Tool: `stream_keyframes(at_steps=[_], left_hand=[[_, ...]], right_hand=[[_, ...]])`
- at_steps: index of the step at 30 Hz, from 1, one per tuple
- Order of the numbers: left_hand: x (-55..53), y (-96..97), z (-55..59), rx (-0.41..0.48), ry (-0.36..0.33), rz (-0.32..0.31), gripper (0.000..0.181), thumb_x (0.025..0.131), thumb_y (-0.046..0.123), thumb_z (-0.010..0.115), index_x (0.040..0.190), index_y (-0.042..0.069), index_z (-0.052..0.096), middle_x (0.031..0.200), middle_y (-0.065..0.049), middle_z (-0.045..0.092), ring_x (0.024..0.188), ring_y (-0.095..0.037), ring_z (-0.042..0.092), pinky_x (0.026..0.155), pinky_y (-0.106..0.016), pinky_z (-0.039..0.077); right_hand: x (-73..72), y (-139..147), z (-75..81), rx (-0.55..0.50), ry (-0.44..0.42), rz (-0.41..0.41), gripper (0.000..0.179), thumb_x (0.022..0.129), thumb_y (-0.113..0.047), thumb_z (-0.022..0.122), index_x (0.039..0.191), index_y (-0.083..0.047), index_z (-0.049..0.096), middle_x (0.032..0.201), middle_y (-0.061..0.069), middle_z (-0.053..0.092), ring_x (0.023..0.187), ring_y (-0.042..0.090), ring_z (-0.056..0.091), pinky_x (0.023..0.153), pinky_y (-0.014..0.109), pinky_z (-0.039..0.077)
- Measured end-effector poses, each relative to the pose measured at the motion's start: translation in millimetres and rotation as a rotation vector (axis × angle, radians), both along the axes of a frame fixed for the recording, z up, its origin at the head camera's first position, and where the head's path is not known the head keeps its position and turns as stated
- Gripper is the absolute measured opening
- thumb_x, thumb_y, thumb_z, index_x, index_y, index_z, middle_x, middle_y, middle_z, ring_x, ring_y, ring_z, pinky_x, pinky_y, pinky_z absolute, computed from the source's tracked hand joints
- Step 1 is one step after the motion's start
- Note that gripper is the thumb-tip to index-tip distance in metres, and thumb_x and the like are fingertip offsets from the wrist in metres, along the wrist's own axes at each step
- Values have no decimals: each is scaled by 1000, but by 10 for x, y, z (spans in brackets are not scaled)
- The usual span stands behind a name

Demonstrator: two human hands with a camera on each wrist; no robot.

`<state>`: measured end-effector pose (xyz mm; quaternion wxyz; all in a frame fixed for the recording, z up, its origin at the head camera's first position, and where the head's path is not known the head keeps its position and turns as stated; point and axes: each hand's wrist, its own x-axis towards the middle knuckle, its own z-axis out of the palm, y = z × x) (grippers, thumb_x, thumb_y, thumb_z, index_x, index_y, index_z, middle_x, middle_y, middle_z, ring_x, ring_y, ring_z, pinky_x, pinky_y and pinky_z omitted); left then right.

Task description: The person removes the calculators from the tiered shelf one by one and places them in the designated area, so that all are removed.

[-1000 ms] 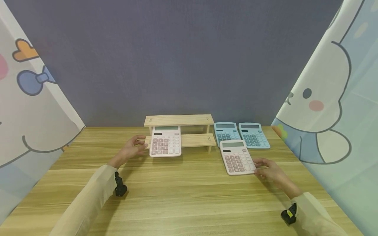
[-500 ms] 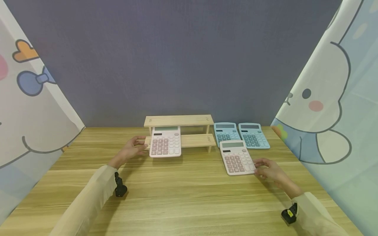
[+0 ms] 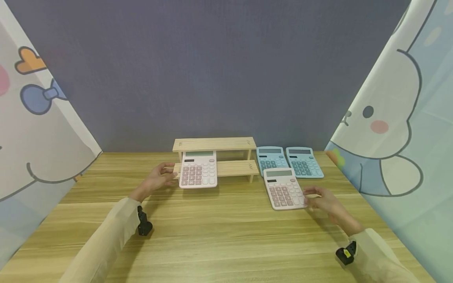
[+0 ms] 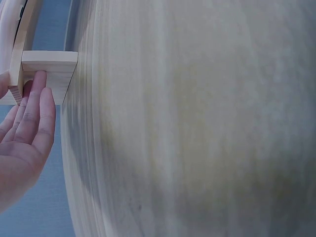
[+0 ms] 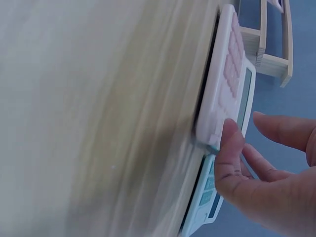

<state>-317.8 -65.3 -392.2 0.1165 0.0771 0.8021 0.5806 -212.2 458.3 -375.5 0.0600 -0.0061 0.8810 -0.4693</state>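
A two-tier wooden shelf (image 3: 238, 168) stands near the back wall. A white calculator with pink keys (image 3: 198, 169) leans on its lower tier, under the upper board. My left hand (image 3: 160, 179) pinches the left end of the lower board, thumb on top and fingers beneath, as the left wrist view shows. To the right lies a second pink-keyed calculator (image 3: 284, 189), its far end overlapping a blue calculator (image 3: 269, 154). At its lower right corner is my right hand (image 3: 325, 202), with the thumb (image 5: 228, 136) right at the corner and the fingers spread apart from it.
Another blue calculator (image 3: 304, 163) lies at the back right, beside the first blue one. A dark grey wall (image 3: 226, 78) rises behind the wooden table (image 3: 219, 239). Cartoon-printed panels (image 3: 389, 118) flank both sides.
My right hand has shifted very slightly at the calculator's corner, its fingers a little higher. The left hand, the shelf and the calculators stay where they were.
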Motion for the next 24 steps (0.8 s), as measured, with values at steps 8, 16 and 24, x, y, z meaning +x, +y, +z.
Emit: stream_keyframes(at_steps=[8, 16, 24], left_hand=[[-10, -3, -1, 0, 7, -3, 57, 93, 10, 51, 140, -4, 22, 134, -34, 31, 107, -40, 54, 88, -42, 53], [-10, -4, -6, 4, 7, 3, 57, 93, 10, 52, 140, -3, 22, 132, -34, 33, 107, -40, 54, 88, -42, 53], [1, 5, 2, -4, 9, 0, 58, 93, 12, 52, 140, -3, 22, 133, -34, 32, 107, -40, 54, 89, -43, 52]], right_hand=[[-44, -151, 28, -76, 36, 38, 50, 84, -1, 57, 126, 17, 38, 119, 35, 48, 87, 12, 57, 70, 29, 53], [-94, -313, 2, -158, 38, 68, 46, 83, 1, 57, 123, 18, 40, 116, 35, 50, 85, 11, 60, 71, 28, 54], [-127, -498, -20, -222, 36, 118, 44, 85, 1, 55, 122, 19, 40, 115, 36, 51, 88, 12, 62, 79, 28, 56]])
